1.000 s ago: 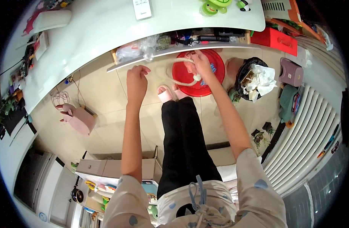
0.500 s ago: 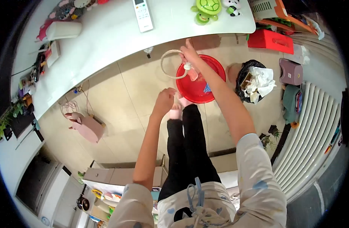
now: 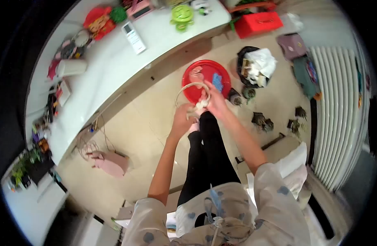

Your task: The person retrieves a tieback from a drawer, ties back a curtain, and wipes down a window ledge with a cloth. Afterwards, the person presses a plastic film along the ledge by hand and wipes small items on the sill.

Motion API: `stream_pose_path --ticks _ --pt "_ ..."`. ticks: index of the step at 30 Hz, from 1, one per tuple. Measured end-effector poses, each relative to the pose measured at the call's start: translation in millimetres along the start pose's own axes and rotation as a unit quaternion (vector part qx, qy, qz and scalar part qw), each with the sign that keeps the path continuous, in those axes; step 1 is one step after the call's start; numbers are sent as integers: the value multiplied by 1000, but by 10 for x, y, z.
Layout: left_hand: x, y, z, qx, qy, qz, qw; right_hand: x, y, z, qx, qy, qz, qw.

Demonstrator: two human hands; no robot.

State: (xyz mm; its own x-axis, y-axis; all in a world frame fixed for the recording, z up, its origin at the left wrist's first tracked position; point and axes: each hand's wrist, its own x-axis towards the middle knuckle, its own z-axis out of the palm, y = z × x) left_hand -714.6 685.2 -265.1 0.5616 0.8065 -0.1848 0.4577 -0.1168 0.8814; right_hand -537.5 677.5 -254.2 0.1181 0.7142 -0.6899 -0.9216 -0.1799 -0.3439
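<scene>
head view, red basin (image 3: pixel 200 66) holding blue (image 3: pixel 217 82) and pink items (image 3: pixel 196 75)

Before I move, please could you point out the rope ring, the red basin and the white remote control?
Rope ring (image 3: pixel 192 84), head view: top of its curve.
Red basin (image 3: pixel 207 74), head view: bare inside bottom.
White remote control (image 3: pixel 134 38), head view: middle of its body.

To the left of the left hand (image 3: pixel 183 119), a passable stretch of floor (image 3: pixel 143 127) was noted, bounded by the desk (image 3: pixel 114 71) ahead and the pink case (image 3: pixel 115 164) farther left. The red basin (image 3: pixel 207 67) obstructed low passage just ahead of the hands, with the rope ring (image 3: pixel 192 84) partly overlapping it in view. Rightward, potted plants (image 3: pixel 235 98) and the black-bagged bin (image 3: pixel 242 55) stood in the way, the radiator (image 3: pixel 334 119) closing that side.
</scene>
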Motion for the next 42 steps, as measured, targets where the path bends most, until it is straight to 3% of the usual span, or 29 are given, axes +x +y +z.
stream_pose_path --ticks 1,3,5,7,9,10,11,14,19,22,23,26,27,29,30,31,32,33,34,35,36,37,40,42 --pt "-106 186 59 36 -54 55 996 -394 52 36 45 61 -52 996" --pt "-424 513 261 141 -124 65 980 -1028 157 -101 15 43 -110 993" --pt "-574 980 241 43 -246 -8 968 -1576 231 -280 43 61 -114 991" --pt "-838 1109 431 -59 -231 102 966 -2016 297 -402 118 145 -127 974" --pt "-1013 1582 416 -34 -331 74 940 -2374 258 -521 132 180 -129 966" --pt "-1016 1843 395 31 -401 53 914 -2520 209 -598 132 208 -111 963" --pt "-1041 1902 479 75 -405 128 902 -2669 176 -659 147 209 -130 958" --pt "-1067 2368 651 169 -497 199 828 -3044 -26 -828 120 195 -103 968" --pt "-1044 3005 1103 189 -588 300 727 -3603 -174 -1103 210 256 -150 931" --pt "-1095 3337 1571 162 -664 347 643 -3854 -122 -1570 402 231 -161 871" --pt "-1128 3453 1771 165 -669 362 627 -4011 -234 -1573 416 276 -154 852" --pt "-1330 3663 2437 165 -764 321 535 -4387 -268 -2069 458 291 -171 822" --pt "-1393 3758 2692 165 -764 333 528 -4481 -316 -2275 468 314 -176 807" --pt "-1554 3928 3159 121 -794 275 528 -4547 -308 -2855 406 329 -211 826" --pt "-1615 4135 3354 134 -779 273 549 -4608 -311 -3219 143 361 -396 832" --pt "-1662 3963 3639 70 -755 266 595 -4682 -300 -3441 -134 361 -536 751" --pt "-1705 3913 3911 69 -747 203 629 -4911 -621 -3331 36 382 -533 754" --pt "-1746 3952 4140 68 -735 140 660 -5307 -1065 -3062 118 412 -521 739" --pt "-1797 4208 4234 70 -740 140 654 -5605 -1388 -2906 199 439 -503 718" --pt "-1839 4631 4256 125 -725 98 670 -5690 -1500 -2987 203 443 -503 714" --pt "-1855 4912 4331 181 -705 58 684 -5755 -1608 -3070 -95 662 -427 609" --pt "-1848 4995 4457 187 -707 62 680 -5798 -1723 -3145 -375 780 -284 413" --pt "-1728 5009 4890 134 -677 222 689 -6173 -2172 -3062 -427 736 -345 396" --pt "-1714 5235 5078 144 -705 180 671 -6019 -2224 -3366 -473 704 -337 409"
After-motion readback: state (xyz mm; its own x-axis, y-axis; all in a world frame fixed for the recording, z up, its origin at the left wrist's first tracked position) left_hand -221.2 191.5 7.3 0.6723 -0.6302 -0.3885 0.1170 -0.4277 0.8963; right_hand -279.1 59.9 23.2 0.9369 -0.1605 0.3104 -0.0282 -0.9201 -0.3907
